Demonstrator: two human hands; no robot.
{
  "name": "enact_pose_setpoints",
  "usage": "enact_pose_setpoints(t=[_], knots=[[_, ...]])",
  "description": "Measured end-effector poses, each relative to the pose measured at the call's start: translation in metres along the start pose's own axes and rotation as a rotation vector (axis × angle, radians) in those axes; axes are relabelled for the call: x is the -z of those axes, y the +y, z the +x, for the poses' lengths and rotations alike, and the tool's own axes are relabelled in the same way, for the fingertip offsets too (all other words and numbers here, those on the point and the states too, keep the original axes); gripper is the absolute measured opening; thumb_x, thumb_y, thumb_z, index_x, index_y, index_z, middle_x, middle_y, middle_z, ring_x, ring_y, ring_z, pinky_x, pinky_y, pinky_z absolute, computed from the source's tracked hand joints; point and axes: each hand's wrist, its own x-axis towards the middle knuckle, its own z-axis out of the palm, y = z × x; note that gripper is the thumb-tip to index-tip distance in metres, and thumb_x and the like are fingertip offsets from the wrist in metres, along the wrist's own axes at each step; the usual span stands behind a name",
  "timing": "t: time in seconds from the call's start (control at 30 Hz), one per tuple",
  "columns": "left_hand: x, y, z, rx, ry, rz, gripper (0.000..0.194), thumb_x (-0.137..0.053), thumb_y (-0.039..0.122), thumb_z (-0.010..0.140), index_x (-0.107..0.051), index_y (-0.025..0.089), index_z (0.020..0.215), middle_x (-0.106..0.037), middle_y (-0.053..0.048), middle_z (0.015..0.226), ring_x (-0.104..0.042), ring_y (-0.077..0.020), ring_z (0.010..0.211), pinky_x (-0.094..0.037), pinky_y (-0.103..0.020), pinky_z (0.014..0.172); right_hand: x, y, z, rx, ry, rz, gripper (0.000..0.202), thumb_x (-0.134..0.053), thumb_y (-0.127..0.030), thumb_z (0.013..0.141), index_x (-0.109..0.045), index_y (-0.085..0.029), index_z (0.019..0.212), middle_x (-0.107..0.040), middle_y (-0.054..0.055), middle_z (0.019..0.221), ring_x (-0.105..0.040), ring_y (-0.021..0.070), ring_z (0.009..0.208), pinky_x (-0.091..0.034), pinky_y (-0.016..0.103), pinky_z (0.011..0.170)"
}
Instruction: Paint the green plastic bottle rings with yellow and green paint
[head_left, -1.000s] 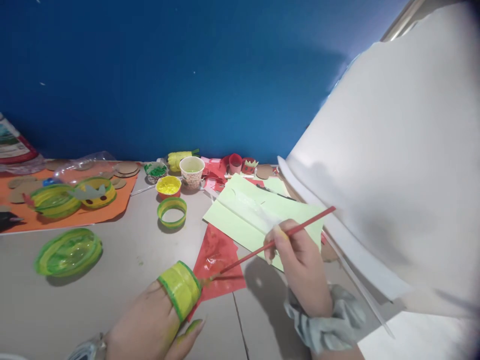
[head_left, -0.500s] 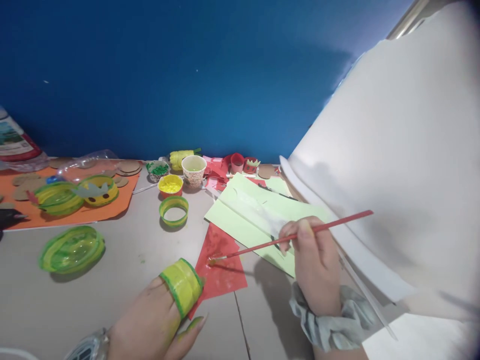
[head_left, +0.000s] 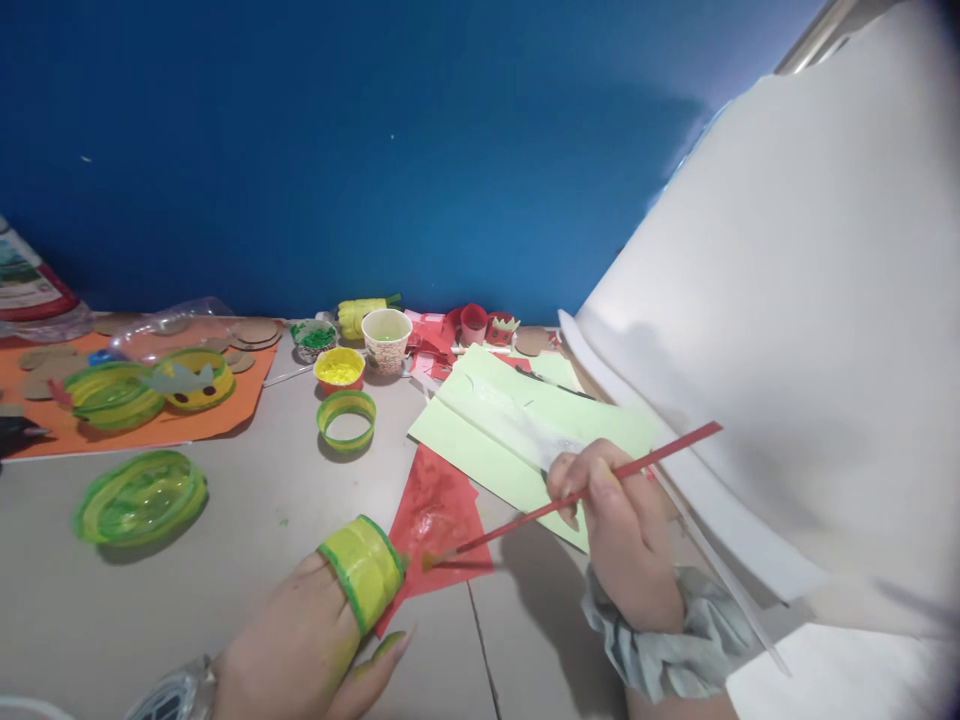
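Observation:
A yellow ring with green edges sits around the fingers of my left hand, which carries it near the red paper. Paint stains the left thumb, which is held apart; the other fingertips are mostly hidden by the ring. Between the thumb and fingers of my right hand is a thin red paintbrush, closed in a pinch. Its bristles point down over the wet-looking red paper, close to the ring. Whether the bristles touch the paper I cannot tell.
Behind stand a cup of yellow paint, a cup of green paint and a paper cup. A second painted ring and a green plastic bowl-like piece lie left. Pale green paper lies under the right hand.
The brush tip has moved down and slightly right over the red paper, and the handle has shifted left. My left hand and the ring have hardly moved.

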Motion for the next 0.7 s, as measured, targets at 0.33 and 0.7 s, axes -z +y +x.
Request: enact_pose_setpoints(t=[0.33,0.7], knots=[[-0.0016,-0.0012,-0.0001,-0.024,0.053,0.051,0.033,-0.03,0.041,0.095,-0.056,0.021,0.093,-0.073,-0.005,0.077,-0.068,-0.0226,0.068,-0.052,-0.035,0.063,0.004,-0.0013,-0.0019,-0.002,0.028,0.029,0.028,-0.033,-0.026,0.1,-0.046,-0.018,0.077,-0.043,-0.002,0.066,-0.041,0.0089,0.057,-0.031,0.025,0.052],[0.0021,-0.0012,0.0016,-0.018,0.014,0.025,0.032,-0.032,0.039,0.094,-0.057,0.02,0.094,-0.073,-0.006,0.078,-0.069,-0.0234,0.07,-0.054,-0.035,0.063,0.0029,-0.0019,0.0009,-0.011,0.055,0.004,0.027,-0.034,-0.026,0.1,-0.048,-0.019,0.078,-0.044,-0.002,0.065,-0.043,0.0093,0.058,-0.033,0.026,0.054]])
